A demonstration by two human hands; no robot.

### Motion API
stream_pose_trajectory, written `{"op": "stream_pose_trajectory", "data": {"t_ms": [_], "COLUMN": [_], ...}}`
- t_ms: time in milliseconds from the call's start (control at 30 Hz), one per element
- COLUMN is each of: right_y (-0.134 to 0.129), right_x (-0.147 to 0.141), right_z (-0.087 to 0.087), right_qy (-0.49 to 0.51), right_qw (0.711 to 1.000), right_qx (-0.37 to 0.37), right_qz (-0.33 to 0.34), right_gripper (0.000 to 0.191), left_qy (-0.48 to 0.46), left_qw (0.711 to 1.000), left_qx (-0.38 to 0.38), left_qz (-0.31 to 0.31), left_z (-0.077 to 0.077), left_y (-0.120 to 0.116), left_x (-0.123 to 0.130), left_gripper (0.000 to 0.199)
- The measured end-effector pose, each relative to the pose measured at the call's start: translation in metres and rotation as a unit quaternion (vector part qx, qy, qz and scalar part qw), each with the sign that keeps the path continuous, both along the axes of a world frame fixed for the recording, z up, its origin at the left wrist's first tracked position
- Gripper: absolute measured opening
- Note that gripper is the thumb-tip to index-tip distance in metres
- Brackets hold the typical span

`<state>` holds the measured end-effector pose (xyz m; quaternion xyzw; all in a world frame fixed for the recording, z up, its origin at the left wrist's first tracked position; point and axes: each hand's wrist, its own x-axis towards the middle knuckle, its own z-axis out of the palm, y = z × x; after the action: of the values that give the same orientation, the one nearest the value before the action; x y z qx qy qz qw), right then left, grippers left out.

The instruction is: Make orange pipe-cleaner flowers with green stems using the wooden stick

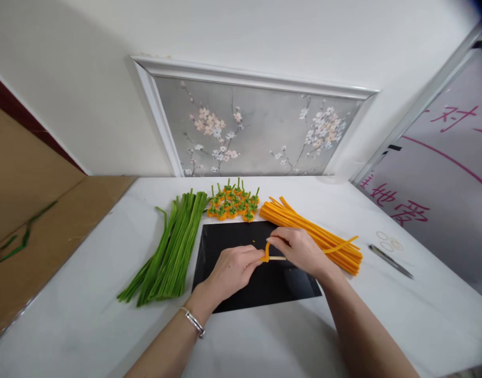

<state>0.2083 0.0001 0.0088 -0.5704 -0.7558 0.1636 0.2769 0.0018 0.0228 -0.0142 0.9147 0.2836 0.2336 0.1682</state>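
Over a black mat [241, 294], my left hand [233, 266] pinches an orange pipe cleaner [267, 252] where it wraps around a thin pale stick [278, 258]. The stick's bare end sticks out to the right. My right hand [298, 248] grips the raised end of the same pipe cleaner between thumb and fingers. Right of the mat lies a bundle of orange pipe cleaners [315, 231], close to my right hand. On the left lies a bundle of green pipe cleaners [178, 247].
Several small orange pieces with green stems [232, 202] stand behind the mat. Tweezers [391, 261] and several pale rubber bands [388, 241] lie on the white table [433, 310] at right. Brown cardboard [67, 220] is at left, a framed floral panel [260, 126] behind.
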Motion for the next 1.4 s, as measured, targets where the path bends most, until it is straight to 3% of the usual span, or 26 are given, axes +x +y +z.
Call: {"op": "stream_pose_trajectory", "data": {"t_ms": [233, 500, 667, 833, 1133, 1400], "right_y": [0.006, 0.002, -0.008, -0.017, -0.024, -0.014], "right_x": [0.007, 0.005, -0.003, -0.011, -0.012, -0.01], "right_z": [-0.01, -0.014, -0.004, 0.009, 0.018, 0.01], "right_qy": [-0.032, -0.052, -0.073, -0.081, -0.113, -0.007], "right_qw": [0.998, 0.992, 0.982, 0.974, 0.98, 0.997], "right_qx": [-0.055, -0.103, -0.132, -0.152, -0.093, -0.018], "right_qz": [0.001, 0.05, 0.115, 0.148, 0.138, 0.073], "right_gripper": [0.039, 0.03, 0.031, 0.029, 0.032, 0.023], "left_qy": [-0.059, -0.127, -0.116, -0.1, -0.033, -0.008], "left_qw": [0.997, 0.988, 0.984, 0.985, 0.992, 0.996], "left_qx": [-0.051, -0.06, -0.075, -0.08, -0.03, 0.008], "left_qz": [0.009, 0.062, 0.109, 0.119, 0.115, 0.084], "left_z": [0.007, -0.001, -0.009, -0.012, -0.008, -0.008], "left_y": [-0.002, 0.001, 0.005, 0.006, 0.002, 0.003], "left_x": [0.002, 0.002, 0.002, 0.0, -0.002, -0.002], "left_gripper": [0.019, 0.016, 0.017, 0.03, 0.024, 0.02]}}
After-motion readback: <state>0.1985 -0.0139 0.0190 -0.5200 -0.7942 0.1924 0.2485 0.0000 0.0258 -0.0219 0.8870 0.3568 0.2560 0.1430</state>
